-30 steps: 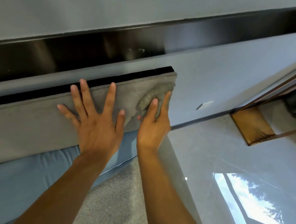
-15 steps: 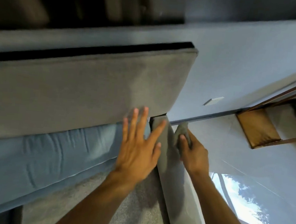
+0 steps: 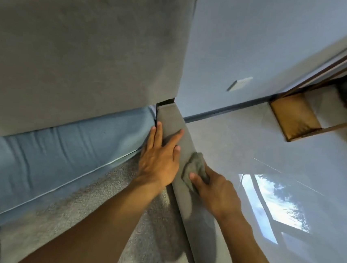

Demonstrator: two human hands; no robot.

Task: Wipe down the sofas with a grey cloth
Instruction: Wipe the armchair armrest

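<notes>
Head view: my right hand [image 3: 215, 190] is curled round the bunched grey cloth [image 3: 195, 171], pressing it onto the top of the sofa's narrow armrest [image 3: 199, 229]. My left hand [image 3: 159, 157] lies flat just beside it, fingers straight, holding nothing. The cloth looks soft and light, so I'd keep it wadded in the palm. The armrest's outer edge drops to the floor [image 3: 273, 141], and the open run lies toward me.
</notes>
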